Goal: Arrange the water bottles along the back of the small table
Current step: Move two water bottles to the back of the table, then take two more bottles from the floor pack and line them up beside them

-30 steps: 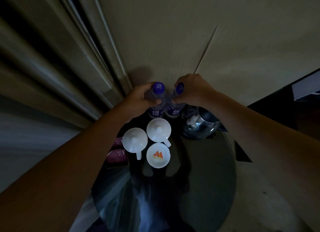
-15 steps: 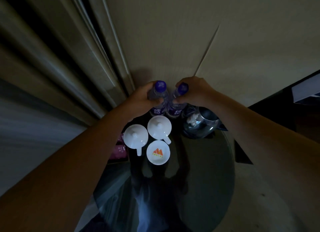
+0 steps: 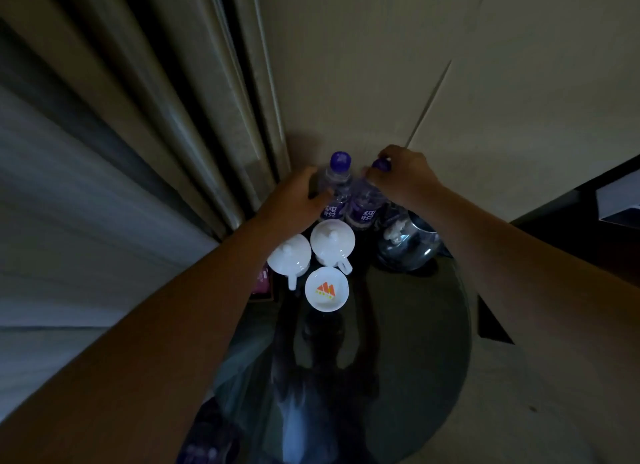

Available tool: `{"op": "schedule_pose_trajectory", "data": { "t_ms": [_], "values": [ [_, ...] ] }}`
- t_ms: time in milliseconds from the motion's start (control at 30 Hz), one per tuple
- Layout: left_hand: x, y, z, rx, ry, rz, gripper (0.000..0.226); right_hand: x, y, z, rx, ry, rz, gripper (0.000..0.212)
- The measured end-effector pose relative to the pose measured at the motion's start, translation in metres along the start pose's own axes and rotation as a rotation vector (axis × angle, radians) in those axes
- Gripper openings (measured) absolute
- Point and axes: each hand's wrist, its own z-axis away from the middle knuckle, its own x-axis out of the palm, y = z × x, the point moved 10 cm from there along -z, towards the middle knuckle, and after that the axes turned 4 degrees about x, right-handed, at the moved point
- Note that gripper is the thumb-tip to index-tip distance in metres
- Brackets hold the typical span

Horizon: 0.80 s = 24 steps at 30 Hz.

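Two clear water bottles with purple caps and purple labels stand side by side at the back of the small round dark glass table (image 3: 415,342), close to the wall. My left hand (image 3: 298,200) wraps the side of the left bottle (image 3: 336,189), below its cap. My right hand (image 3: 401,176) grips the neck and cap of the right bottle (image 3: 363,203); its cap is partly hidden by my fingers. The room is dim.
Two upturned white cups (image 3: 289,255) (image 3: 332,241) and a white dish with an orange logo (image 3: 326,293) sit in front of the bottles. A shiny metal kettle (image 3: 408,248) stands to the right. Pink packets (image 3: 261,283) lie at the left edge. Curtains hang on the left.
My left hand has slid down from the left bottle's cap to its body, so the cap now shows. Both bottles stay close together near the wall.
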Motion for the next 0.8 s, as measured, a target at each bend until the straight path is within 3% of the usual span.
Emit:
{"op": "schedule_pose_trajectory", "data": {
  "t_ms": [100, 167, 300, 400, 500, 600, 800],
  "values": [
    [-0.019, 0.020, 0.027, 0.058, 0.027, -0.279, 0.049, -0.021, -0.029, 0.028, -0.097, 0.264, 0.292, 0.044],
    [-0.034, 0.036, 0.046, 0.108, 0.054, -0.398, 0.048, -0.024, -0.058, 0.051, -0.227, 0.312, 0.304, 0.045],
    [-0.057, 0.048, 0.091, 0.128, 0.048, -0.500, 0.048, -0.010, -0.109, 0.106, -0.434, 0.235, 0.307, 0.048],
    [-0.078, 0.051, 0.134, 0.156, 0.084, -0.515, 0.042, 0.004, -0.133, 0.155, -0.473, 0.219, 0.324, 0.045],
    [-0.101, 0.043, 0.192, 0.178, 0.084, -0.609, 0.051, 0.032, -0.153, 0.208, -0.510, 0.178, 0.300, 0.040],
    [-0.130, 0.009, 0.265, 0.074, 0.077, -0.633, 0.061, 0.073, -0.172, 0.268, -0.518, 0.138, 0.238, 0.042],
    [-0.154, -0.075, 0.414, -0.159, -0.042, -0.635, 0.048, 0.185, -0.199, 0.386, -0.528, -0.029, 0.255, 0.042]
  ]
}}
